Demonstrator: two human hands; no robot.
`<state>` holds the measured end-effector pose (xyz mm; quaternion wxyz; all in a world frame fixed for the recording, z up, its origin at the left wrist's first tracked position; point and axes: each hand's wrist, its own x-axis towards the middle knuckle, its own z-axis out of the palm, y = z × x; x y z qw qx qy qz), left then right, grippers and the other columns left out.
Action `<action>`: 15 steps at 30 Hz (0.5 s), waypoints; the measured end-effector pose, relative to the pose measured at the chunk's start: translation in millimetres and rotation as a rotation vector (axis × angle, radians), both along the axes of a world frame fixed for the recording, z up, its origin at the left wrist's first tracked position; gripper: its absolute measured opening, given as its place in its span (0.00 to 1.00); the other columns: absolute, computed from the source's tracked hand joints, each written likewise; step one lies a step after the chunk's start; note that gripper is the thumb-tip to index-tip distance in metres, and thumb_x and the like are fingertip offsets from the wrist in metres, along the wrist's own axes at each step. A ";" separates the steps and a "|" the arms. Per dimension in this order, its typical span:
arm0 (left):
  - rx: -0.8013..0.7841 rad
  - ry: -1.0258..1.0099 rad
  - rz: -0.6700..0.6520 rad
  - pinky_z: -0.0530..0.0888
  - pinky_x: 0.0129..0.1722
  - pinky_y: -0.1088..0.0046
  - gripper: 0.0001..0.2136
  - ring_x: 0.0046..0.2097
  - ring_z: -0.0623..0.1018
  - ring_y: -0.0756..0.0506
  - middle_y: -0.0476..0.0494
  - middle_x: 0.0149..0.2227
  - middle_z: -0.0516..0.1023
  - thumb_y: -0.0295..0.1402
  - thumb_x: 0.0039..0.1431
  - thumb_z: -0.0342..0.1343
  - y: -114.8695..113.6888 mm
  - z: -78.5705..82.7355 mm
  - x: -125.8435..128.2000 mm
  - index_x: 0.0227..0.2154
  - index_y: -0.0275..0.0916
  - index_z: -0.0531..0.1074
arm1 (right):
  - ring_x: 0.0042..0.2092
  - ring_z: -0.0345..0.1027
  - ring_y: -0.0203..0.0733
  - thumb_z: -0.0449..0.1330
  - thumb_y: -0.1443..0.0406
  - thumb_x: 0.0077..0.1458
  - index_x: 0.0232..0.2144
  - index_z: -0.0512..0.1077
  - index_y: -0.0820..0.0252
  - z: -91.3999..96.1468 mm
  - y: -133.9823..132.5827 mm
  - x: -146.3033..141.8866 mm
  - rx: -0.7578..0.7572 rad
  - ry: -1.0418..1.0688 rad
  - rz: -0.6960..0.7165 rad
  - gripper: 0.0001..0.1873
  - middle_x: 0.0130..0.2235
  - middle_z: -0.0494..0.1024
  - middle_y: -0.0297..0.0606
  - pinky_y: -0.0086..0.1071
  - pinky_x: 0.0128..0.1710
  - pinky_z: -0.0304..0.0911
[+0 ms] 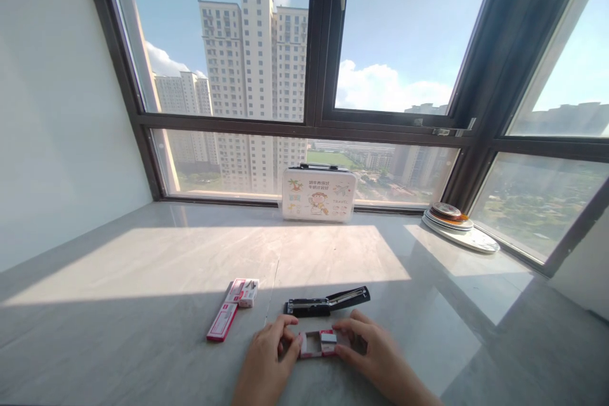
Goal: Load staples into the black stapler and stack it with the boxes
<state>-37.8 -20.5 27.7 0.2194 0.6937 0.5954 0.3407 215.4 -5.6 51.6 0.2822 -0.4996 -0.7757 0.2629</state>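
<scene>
Between my hands lies a small red-and-white staple box (311, 344), its tray partly slid out and open at the top. A short grey strip of staples (328, 338) shows on its right part. My left hand (271, 352) pinches the left end of the box with thumb and fingers. At the right end, my right hand (368, 349) grips it between thumb and fingertips. Just beyond my hands a black stapler (309, 307) rests on the stone surface, its top arm swung open to the right.
Left of the stapler lies a long flat pink-and-white box (222, 322), with a small staple box (248, 294) at its far end. A white printed carrying case (318, 195) stands against the window. Stacked plates (461, 235) sit in the right corner on the marble ledge (143, 342).
</scene>
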 end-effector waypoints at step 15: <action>0.012 0.116 0.092 0.64 0.37 0.74 0.16 0.34 0.75 0.47 0.54 0.30 0.74 0.39 0.58 0.58 29.2 11.2 -19.6 0.49 0.44 0.71 | 0.32 0.69 0.39 0.67 0.59 0.52 0.35 0.83 0.47 15.8 17.8 -34.6 -0.012 -0.081 0.066 0.07 0.33 0.77 0.32 0.30 0.32 0.55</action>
